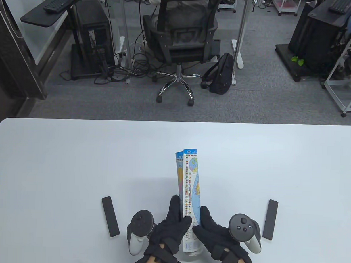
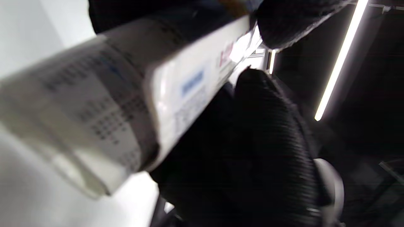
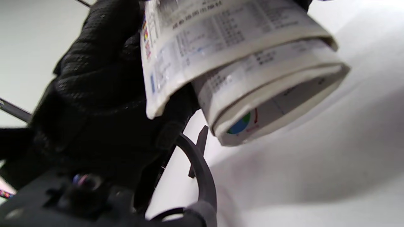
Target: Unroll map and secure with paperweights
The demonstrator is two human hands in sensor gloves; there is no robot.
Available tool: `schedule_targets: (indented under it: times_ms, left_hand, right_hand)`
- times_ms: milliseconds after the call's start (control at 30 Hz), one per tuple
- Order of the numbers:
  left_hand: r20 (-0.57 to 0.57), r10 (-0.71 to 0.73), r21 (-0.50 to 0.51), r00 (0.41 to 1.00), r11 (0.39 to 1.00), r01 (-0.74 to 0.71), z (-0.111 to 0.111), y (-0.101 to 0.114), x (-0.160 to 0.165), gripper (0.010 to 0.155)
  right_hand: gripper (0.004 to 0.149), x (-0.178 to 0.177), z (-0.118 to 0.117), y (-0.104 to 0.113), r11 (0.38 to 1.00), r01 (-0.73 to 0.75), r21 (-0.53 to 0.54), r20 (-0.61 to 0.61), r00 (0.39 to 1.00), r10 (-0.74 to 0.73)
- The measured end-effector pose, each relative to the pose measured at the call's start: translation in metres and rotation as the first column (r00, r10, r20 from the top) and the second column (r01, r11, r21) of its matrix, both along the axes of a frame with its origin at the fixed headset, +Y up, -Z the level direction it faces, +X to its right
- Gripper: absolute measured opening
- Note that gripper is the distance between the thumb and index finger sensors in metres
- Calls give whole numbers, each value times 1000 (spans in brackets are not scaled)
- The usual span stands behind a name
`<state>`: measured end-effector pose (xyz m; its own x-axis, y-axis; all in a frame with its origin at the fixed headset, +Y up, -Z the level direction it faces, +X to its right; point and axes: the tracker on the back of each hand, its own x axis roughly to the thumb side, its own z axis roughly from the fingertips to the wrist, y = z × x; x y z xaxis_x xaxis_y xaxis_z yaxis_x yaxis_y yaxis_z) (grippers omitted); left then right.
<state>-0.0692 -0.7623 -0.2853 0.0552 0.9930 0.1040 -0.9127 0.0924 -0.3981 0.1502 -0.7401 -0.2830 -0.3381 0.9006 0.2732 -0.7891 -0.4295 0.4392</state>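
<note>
A rolled map (image 1: 189, 183) with a coloured flag strip lies lengthwise near the table's front middle, its near end lifted. My left hand (image 1: 172, 223) grips the roll's near end from the left. My right hand (image 1: 211, 229) holds the same end from the right, at the loose outer edge. The left wrist view shows the blurred roll (image 2: 104, 104) close up with gloved fingers (image 2: 258, 132) beside it. The right wrist view shows the roll's open end (image 3: 268, 104) above the table. Two black bar paperweights lie flat: one to the left (image 1: 110, 216), one to the right (image 1: 270, 219).
The white table (image 1: 62, 167) stretches wide on both sides and beyond the map. Behind its far edge stand an office chair (image 1: 181, 42), a backpack (image 1: 222, 74), a computer tower (image 1: 91, 39) and a white rack (image 1: 345, 80).
</note>
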Motion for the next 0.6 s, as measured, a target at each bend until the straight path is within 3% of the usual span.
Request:
schedule_targets:
  times_ms: [100, 233, 600]
  left_hand:
    - [-9, 52, -11, 999, 999, -52, 1, 0, 1, 64]
    - [-52, -9, 18, 999, 1000, 10, -1, 2, -2, 58]
    - [-4, -150, 45, 989, 988, 150, -1, 1, 6, 75]
  right_hand:
    - [73, 6, -2, -3, 998, 57, -37, 13, 998, -56]
    - [76, 8, -3, -5, 994, 87, -61, 2, 996, -87]
    - [82, 4, -3, -11, 987, 105, -125, -38, 993, -111]
